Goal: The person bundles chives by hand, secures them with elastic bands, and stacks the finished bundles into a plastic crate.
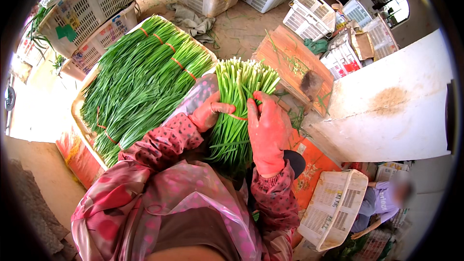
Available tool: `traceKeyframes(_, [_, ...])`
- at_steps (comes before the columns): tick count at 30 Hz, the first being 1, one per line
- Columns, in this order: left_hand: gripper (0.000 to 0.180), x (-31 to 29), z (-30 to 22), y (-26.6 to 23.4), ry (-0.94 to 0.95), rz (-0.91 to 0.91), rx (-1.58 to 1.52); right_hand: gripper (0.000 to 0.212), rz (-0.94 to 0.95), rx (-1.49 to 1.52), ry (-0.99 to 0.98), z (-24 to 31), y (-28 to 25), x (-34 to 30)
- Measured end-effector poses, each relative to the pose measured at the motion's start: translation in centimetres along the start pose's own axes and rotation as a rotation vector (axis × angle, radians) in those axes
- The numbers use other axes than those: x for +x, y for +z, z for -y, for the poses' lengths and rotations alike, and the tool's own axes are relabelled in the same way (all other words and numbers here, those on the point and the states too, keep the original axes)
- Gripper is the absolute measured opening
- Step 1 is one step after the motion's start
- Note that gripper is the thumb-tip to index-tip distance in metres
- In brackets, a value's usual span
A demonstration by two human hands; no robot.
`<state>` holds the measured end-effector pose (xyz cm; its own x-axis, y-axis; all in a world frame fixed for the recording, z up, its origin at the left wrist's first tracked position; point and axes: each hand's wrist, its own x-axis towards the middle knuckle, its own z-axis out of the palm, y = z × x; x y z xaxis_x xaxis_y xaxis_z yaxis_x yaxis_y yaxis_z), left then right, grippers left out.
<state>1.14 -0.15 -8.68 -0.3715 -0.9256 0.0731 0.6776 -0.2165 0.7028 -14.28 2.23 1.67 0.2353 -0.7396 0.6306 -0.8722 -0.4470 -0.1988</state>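
Note:
A thick bunch of garlic chives [237,83] stands in front of me, its pale cut ends at the top and its green leaves hanging down. My left hand [211,111], in a red rubber glove, closes round the bunch's left side. On the right side my right hand [270,133], gloved alike, grips the stems with bent fingers. A red band [238,117] crosses the front of the bunch between both hands. To the left, several bunches of garlic chives [135,77], tied with red bands, lie side by side in a shallow tray [79,108].
A wooden board [285,63] with leaf scraps lies beyond my right hand, next to a stained white panel [386,101]. White plastic crates stand at the upper left [96,2] and at the back [309,15]. At lower right a person [382,200] sits behind a crate [333,208].

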Motion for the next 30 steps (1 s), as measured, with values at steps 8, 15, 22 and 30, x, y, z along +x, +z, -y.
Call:
traceKeyframes(8, [0.073,-0.9,0.3,0.1,-0.093,0.003,0.062,0.014,-0.198,-0.135,-0.072,-1.3,-0.1,0.5])
traceKeyframes(15, [0.086,-1.8,3.3,-5.0,-0.161,0.182,-0.27,0.015,-0.572,0.384,0.417,-2.0,-11.0,10.0])
traceKeyframes(22, [0.086,-3.6,1.4,-6.0,-0.122,0.019,-0.271,0.029,0.104,0.319,-0.063,-0.4,-2.6,1.1])
traceKeyframes(30, [0.08,-3.9,-0.3,-4.1,-0.184,0.031,-0.124,0.025,0.165,-0.064,-0.329,2.8,2.5,1.5])
